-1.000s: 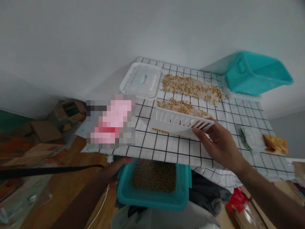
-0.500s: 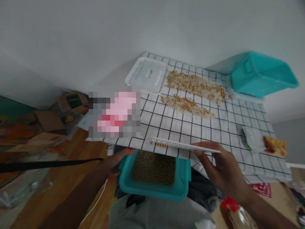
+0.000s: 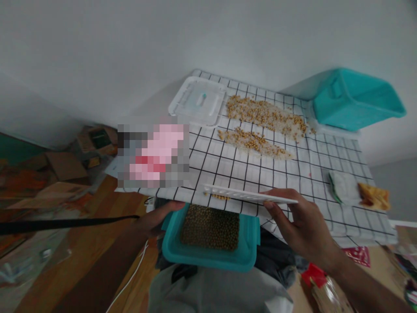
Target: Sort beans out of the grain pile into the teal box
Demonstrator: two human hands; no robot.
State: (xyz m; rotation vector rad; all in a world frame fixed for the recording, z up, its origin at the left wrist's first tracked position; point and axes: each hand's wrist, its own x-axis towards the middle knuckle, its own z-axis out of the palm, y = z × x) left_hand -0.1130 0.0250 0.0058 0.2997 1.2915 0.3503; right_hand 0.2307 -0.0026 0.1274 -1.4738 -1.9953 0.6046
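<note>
My right hand (image 3: pixel 304 226) grips the right end of a thin white slotted plastic panel (image 3: pixel 249 194), thumb below and fingers above. The panel is seen almost edge-on, standing along the table's front edge. A short row of yellowish beans (image 3: pixel 220 197) lies against its near side. Below that edge, a teal plastic box (image 3: pixel 208 260) holds a layer of dark round beans (image 3: pixel 210 230). My left hand (image 3: pixel 163 216) is closed on the box's far left corner, its fingers partly hidden. Two long strips of golden beans mixed with pale grains, a wide one (image 3: pixel 265 115) and a narrower one (image 3: pixel 254 142), lie on the checked tablecloth (image 3: pixel 208 167).
A clear lid with a white rim (image 3: pixel 197 102) rests at the back left, beside a pixelated pink area (image 3: pixel 159 143). At the back right stands a teal bin (image 3: pixel 355 102). A white-green packet (image 3: pixel 345 187) and a yellow-brown wrapper (image 3: pixel 374 196) lie right. Cardboard boxes (image 3: pixel 65 167) crowd the left floor.
The whole view has shifted slightly, so everything sits a little higher and further left. Both hands keep their holds, and the panel and beans look much the same.
</note>
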